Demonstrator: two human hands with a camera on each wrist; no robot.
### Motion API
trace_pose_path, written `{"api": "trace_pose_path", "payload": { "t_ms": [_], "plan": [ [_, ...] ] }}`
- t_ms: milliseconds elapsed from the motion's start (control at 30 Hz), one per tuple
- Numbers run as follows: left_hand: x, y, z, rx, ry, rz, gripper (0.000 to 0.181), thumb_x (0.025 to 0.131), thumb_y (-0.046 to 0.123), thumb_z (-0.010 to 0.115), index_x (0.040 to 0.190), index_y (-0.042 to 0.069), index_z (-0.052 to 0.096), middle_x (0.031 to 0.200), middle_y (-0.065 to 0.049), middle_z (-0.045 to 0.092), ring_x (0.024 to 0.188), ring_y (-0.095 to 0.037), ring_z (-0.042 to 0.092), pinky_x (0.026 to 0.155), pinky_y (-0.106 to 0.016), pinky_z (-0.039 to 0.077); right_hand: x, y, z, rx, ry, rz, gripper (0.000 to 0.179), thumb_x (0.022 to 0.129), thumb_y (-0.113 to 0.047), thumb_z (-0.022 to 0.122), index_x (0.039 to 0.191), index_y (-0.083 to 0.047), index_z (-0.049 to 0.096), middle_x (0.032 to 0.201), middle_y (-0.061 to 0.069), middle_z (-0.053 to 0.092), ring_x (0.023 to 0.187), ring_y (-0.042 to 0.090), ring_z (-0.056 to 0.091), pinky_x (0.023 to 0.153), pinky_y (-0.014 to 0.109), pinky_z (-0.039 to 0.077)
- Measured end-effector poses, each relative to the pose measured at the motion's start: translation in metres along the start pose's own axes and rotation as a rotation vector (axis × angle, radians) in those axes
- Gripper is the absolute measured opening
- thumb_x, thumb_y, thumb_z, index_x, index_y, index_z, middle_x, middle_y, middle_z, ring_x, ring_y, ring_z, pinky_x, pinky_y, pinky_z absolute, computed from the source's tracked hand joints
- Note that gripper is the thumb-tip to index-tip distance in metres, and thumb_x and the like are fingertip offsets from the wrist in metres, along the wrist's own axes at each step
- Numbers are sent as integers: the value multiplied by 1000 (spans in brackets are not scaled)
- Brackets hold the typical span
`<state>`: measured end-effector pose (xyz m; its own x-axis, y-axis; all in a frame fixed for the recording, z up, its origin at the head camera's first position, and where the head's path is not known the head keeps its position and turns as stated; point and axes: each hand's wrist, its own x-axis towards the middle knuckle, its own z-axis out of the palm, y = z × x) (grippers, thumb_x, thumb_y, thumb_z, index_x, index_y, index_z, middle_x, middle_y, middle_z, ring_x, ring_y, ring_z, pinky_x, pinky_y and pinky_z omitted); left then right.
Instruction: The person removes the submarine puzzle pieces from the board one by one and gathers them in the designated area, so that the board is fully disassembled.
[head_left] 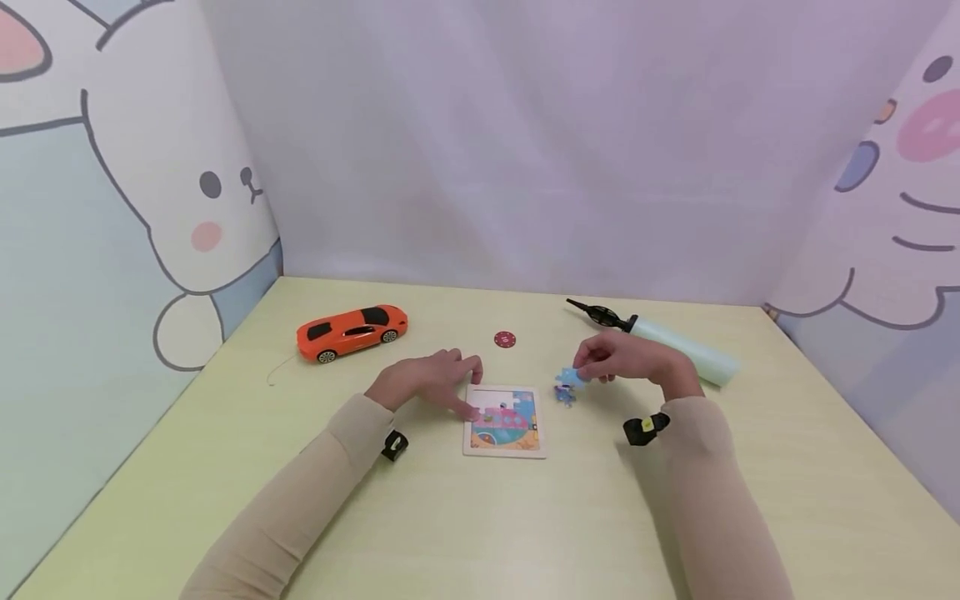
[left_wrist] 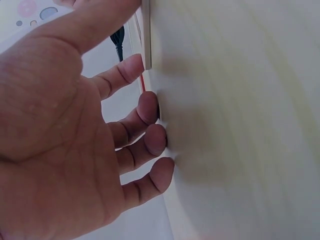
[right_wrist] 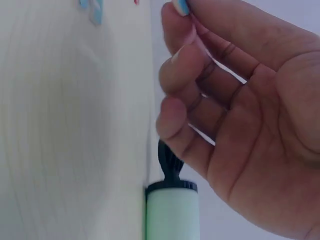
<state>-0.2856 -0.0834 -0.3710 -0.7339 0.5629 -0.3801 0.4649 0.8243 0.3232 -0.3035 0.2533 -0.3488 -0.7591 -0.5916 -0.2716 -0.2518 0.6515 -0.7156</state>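
A square jigsaw puzzle [head_left: 504, 454] in a pale tray lies flat on the table, partly filled with pink, blue and orange pieces; bare white shows at its upper left. My left hand [head_left: 431, 382] is at its left edge, thumb on the puzzle and fingers spread and slightly bent, their tips at the tabletop in the left wrist view. To the right of the tray, my right hand [head_left: 630, 354] pinches a light blue puzzle piece [head_left: 568, 377] between thumb and index finger. Just below that piece lie loose blue puzzle pieces [head_left: 565, 397], partly overlapped in view; I cannot tell how many.
An orange toy car [head_left: 352, 331] stands at the back left, a thin string trailing from it. Behind the puzzle lies a round red chip [head_left: 505, 339]. A pale green hand pump [head_left: 690, 350] with a black nozzle lies behind my right hand. Cloth walls enclose the table [head_left: 480, 533].
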Motion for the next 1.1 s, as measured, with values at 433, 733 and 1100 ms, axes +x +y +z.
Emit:
{"api": "trace_pose_path", "payload": {
  "t_ms": [433,733,1100],
  "plan": [
    [0,4,2,-25,11,-6,48,85,48,78,116,27,48,106,-3,48,102,-21,45,82,-37,41,-14,23,-5,-28,-43,138,11,94,-14,68,101,-5,70,81,1,60,66,15,49,58,26,38],
    [-2,2,0,-9,22,-13,49,84,50,77,117,27,48,106,-3,48,100,-21,46,80,-36,41,-9,19,-5,-43,-35,180,10,93,-14,69,100,-6,71,81,0,60,67,15,49,57,26,38],
    [-2,1,1,-26,11,-8,50,85,49,77,118,26,48,106,-3,48,100,-21,45,81,-37,41,-15,24,-8,-50,-29,203,12,94,-16,70,100,-6,70,87,1,62,73,16,52,63,29,41]
  ]
}}
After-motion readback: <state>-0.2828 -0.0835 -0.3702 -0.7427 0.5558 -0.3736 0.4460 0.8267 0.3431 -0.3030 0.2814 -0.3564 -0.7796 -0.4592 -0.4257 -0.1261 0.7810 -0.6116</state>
